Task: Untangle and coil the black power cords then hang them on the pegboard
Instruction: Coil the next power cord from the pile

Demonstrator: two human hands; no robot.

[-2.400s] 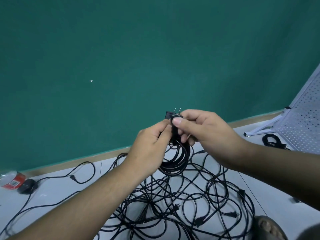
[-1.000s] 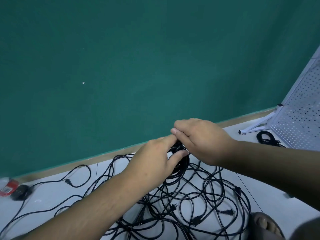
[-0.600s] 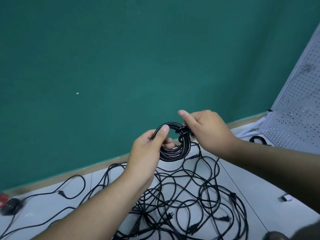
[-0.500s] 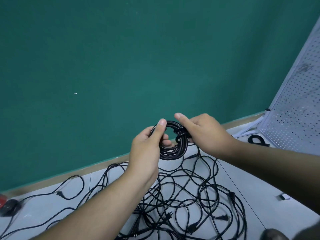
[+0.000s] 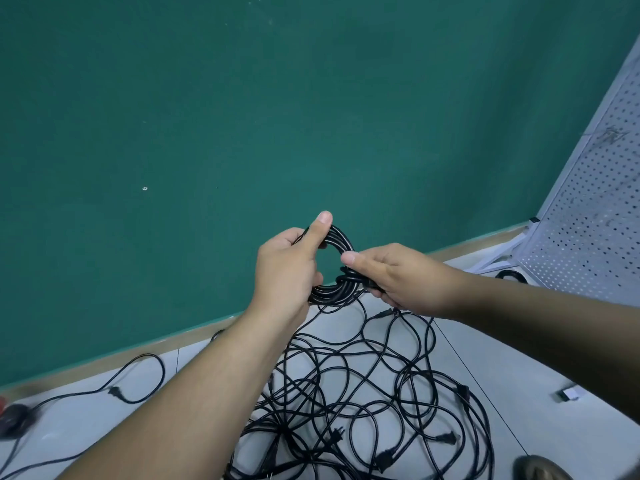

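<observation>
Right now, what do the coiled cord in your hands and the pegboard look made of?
Coiled cord: likely rubber or PVC jacket, black, smooth with slight sheen; it bends into tight loops.
Pegboard: probably painted sheet metal, matte pale grey; thin, flat, evenly punched holes. Plastic can't be ruled out.

The pale tiled floor [image 5: 526,420] bore a sprawling tangle of black power cords [image 5: 363,403]. A single plugged cord [image 5: 116,393] trailed left. A small coil [image 5: 512,276] lay by the pegboard foot [image 5: 498,258], a little white block [image 5: 569,393] sat right, and a blurred dark lump [image 5: 15,415], perhaps a mouse, sat far left.
</observation>
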